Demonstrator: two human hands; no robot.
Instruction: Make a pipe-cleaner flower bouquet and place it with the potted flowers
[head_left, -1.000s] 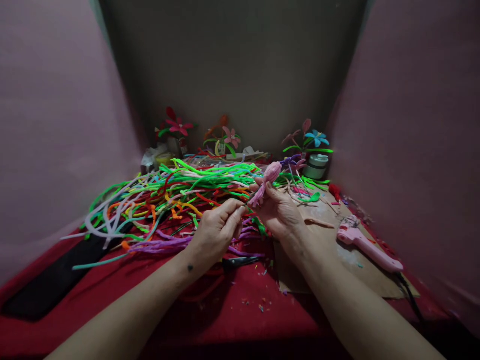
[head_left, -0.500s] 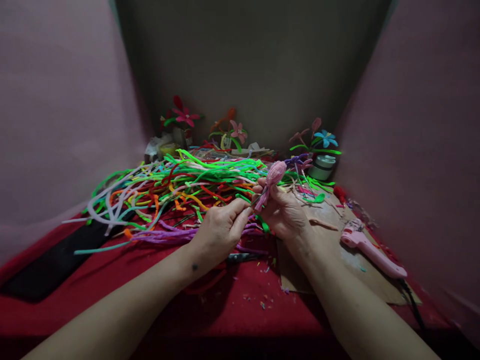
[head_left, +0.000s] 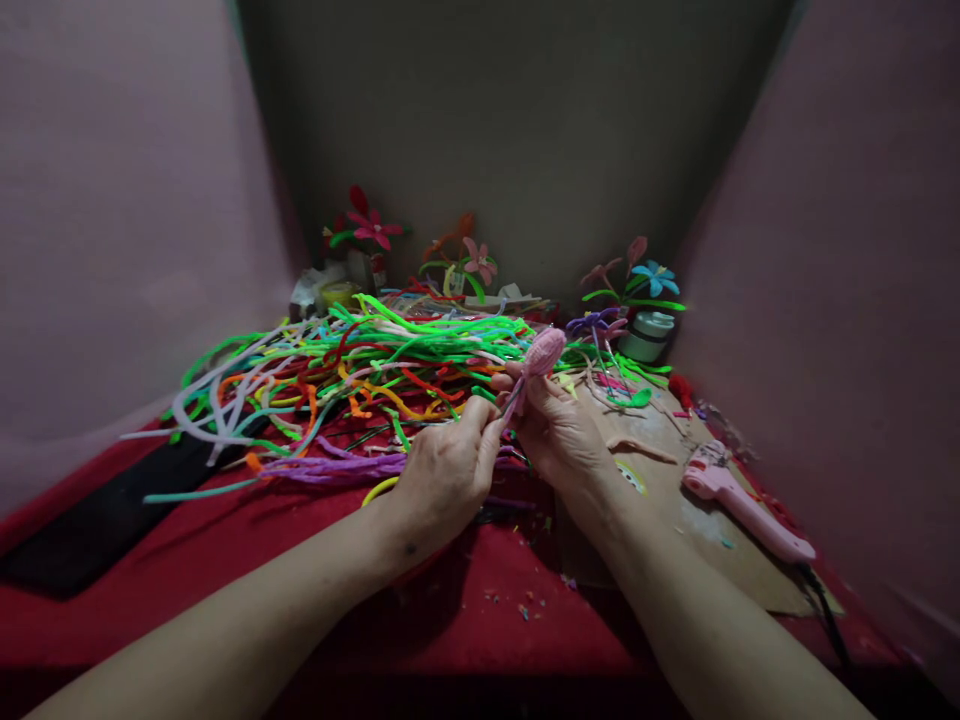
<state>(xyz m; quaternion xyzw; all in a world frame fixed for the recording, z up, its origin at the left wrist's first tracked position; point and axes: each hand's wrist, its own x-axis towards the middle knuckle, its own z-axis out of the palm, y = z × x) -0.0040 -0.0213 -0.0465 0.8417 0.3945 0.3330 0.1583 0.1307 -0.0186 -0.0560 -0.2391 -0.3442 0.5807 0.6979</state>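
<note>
A pink fuzzy bud [head_left: 545, 352] on a thin stem is held up between both hands, over the front of a heap of coloured pipe cleaners [head_left: 420, 345]. My right hand [head_left: 559, 425] has its fingers closed round the base of the bud, where pink strands gather. Just to the left and lower, my left hand [head_left: 450, 465] is closed on the stem and the lower ends of the pink strands. The fingertips of both hands nearly meet, and parts of the stem are hidden by them.
A pink glue gun [head_left: 746, 510] with a black cord lies on a cardboard sheet [head_left: 675, 540] at the right. A black flat object [head_left: 90, 530] is at the left. Fuzzy flowers [head_left: 373, 230] and a lidded jar [head_left: 646, 336] stand at the back of the red cloth [head_left: 465, 630].
The bud has tipped slightly to the left and down. My left hand has turned and closed in on the lower ends of the pink strands, nearer my right hand.
</note>
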